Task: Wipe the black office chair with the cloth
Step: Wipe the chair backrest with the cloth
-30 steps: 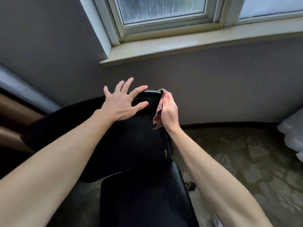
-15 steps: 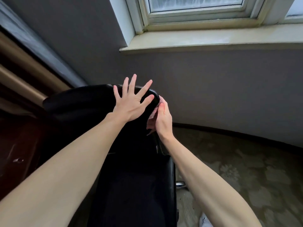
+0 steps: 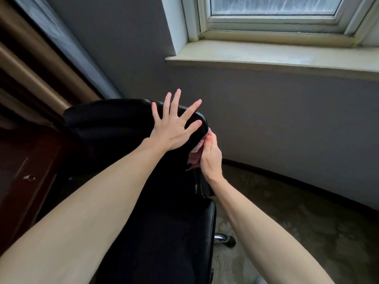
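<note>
Right hand (image 3: 211,157) seemingly grips cloth (image 3: 197,150)

Home room: window sill (image 3: 266,56), carpet (image 3: 307,212).

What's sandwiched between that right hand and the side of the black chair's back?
A pink cloth, bunched up: the right hand holds it against the right edge of the black chair's backrest. The head view shows it.

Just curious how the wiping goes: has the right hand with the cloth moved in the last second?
Yes. The right hand and cloth have slid down the right edge of the chair, below its top corner.
</note>
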The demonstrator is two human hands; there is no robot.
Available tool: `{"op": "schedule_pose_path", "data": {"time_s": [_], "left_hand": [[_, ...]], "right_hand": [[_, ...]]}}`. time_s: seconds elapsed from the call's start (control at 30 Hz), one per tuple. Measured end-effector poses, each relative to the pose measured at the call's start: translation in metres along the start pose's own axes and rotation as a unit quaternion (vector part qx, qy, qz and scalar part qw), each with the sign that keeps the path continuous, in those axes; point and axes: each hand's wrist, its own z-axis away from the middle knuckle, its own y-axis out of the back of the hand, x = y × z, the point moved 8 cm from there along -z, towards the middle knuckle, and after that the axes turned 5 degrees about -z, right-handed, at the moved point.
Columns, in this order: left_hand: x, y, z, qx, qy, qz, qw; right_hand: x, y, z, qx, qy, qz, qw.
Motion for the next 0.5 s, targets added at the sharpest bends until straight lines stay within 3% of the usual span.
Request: {"op": "schedule_pose_path", "data": {"time_s": [0.17,0.3,0.4,0.5], "left_hand": [[-0.005,-0.003,0.001,0.021,0.041,0.004,0.999],[-0.015,-0.004,0.014,0.088,0.084,0.053,0.991],[-0.027,-0.020,0.037,0.122,0.150,0.101,0.976],[-0.040,-0.045,0.057,0.102,0.212,0.143,0.962]], "right_hand": [[0.013,-0.003,-0.008,-0.053,-0.005,0.005,0.999],[0.017,-0.010,-0.011,-0.109,0.017,-0.016,0.994],[0.010,-0.014,-0.016,-0.128,0.045,-0.023,0.990],[-0.012,-0.024,-0.030,-0.145,0.079,-0.023,0.986]]}}
